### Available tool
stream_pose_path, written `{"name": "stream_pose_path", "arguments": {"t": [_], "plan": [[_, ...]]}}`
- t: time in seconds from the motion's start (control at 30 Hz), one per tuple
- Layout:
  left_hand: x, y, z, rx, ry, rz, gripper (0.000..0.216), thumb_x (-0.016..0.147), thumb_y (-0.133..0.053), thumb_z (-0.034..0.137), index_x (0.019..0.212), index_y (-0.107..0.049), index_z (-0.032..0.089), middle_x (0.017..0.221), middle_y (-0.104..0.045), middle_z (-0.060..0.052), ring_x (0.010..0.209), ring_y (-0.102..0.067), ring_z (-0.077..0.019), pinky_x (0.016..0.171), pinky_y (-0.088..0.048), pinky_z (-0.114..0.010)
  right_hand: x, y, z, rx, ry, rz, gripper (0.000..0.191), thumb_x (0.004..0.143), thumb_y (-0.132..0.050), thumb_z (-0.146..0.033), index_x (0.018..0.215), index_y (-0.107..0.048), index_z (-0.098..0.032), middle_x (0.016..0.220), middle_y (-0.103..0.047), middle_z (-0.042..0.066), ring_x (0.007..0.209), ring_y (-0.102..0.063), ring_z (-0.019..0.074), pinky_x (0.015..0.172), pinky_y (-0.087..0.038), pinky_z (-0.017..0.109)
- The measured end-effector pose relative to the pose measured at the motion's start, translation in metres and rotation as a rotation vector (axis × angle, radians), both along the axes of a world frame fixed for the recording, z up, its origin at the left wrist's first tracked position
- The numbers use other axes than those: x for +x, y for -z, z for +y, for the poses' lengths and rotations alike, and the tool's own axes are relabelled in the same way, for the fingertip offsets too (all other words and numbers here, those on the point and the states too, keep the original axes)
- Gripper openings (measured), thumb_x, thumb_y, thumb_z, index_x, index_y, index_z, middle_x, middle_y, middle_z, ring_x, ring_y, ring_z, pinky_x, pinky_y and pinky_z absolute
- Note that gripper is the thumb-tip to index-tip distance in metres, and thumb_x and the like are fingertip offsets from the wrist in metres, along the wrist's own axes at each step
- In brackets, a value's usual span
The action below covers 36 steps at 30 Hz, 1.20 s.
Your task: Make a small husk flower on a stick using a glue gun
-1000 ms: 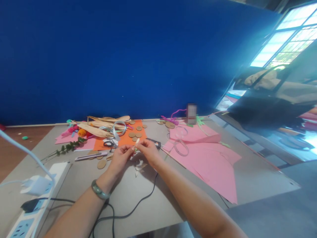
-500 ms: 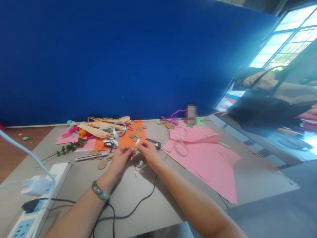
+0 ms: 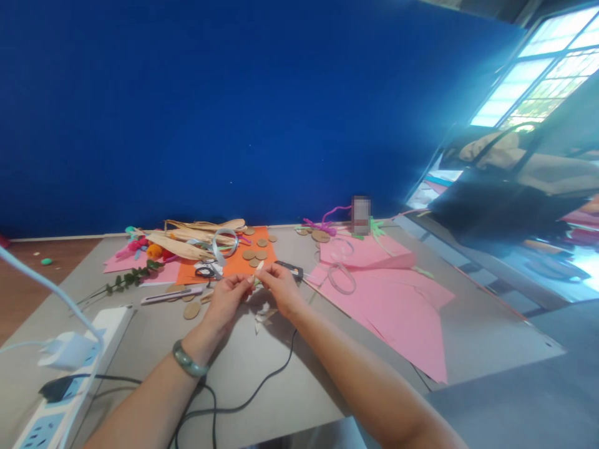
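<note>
Our right hand (image 3: 281,287) pinches a small pale piece (image 3: 259,267) between closed fingertips, just in front of the orange sheet (image 3: 236,264), and our left hand (image 3: 228,298) pinches in at its lower end, apparently to keep it steady; the fingers hide the rest. White scraps (image 3: 262,313) lie nearer us than the sheet. The utility knife (image 3: 171,295) rests off the sheet's front left, perhaps for easy reach. Farther left and nearer, the power strip's (image 3: 111,321) sockets hold a white plug (image 3: 68,350) and a black plug (image 3: 56,390)
</note>
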State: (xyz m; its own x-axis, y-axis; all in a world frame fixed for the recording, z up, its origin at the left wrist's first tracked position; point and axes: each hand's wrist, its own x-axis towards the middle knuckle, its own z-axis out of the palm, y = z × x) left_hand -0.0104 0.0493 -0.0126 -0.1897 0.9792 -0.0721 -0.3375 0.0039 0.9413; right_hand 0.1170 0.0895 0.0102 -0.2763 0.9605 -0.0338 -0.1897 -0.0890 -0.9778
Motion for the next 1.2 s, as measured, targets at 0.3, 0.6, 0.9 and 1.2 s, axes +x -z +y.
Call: {"name": "stream_pose_path", "arguments": {"t": [0.3,0.6,0.9,1.2], "plan": [[0.003,-0.008,-0.004,0.005,-0.016,-0.014,0.026,0.064,-0.079,0.037,0.069,-0.066,0.014,0.059,-0.061,0.000,0.051,-0.048,-0.0081,0.050,-0.033,-0.020,0.034,-0.031,0.028,0.177,-0.002,-0.265,0.030,0.068,-0.070,-0.045,0.076,-0.065,-0.016,0.066,-0.061,-0.001,0.057,-0.047,0.0111,0.059,-0.037,0.026],[0.001,-0.009,-0.003,0.020,-0.020,-0.009,0.027,0.064,-0.080,0.038,0.070,-0.067,0.014,0.059,-0.061,0.000,0.052,-0.047,-0.0074,0.050,-0.034,-0.019,0.074,-0.054,0.027,0.393,0.027,-1.429,0.028,0.077,-0.064,-0.042,0.073,-0.069,-0.015,0.072,-0.068,0.014,0.073,-0.063,0.0271,0.064,-0.040,0.033],[0.002,-0.018,-0.007,-0.003,-0.020,-0.101,0.030,0.055,-0.084,0.036,0.066,-0.065,0.015,0.057,-0.062,0.001,0.051,-0.050,-0.0075,0.049,-0.036,-0.019,0.060,-0.002,0.013,0.223,0.091,-1.378,0.035,0.075,-0.065,-0.046,0.083,-0.068,-0.013,0.094,-0.070,0.022,0.093,-0.065,0.0351,0.074,-0.044,0.038],[0.000,-0.022,-0.007,-0.008,-0.036,-0.165,0.034,0.052,-0.086,0.039,0.064,-0.065,0.015,0.056,-0.062,0.001,0.051,-0.051,-0.0074,0.050,-0.037,-0.018,0.073,-0.015,0.013,0.106,0.055,-0.868,0.021,0.084,-0.048,-0.031,0.099,-0.051,-0.018,0.075,-0.070,0.007,0.059,-0.065,0.0186,0.054,-0.047,0.029]]}}
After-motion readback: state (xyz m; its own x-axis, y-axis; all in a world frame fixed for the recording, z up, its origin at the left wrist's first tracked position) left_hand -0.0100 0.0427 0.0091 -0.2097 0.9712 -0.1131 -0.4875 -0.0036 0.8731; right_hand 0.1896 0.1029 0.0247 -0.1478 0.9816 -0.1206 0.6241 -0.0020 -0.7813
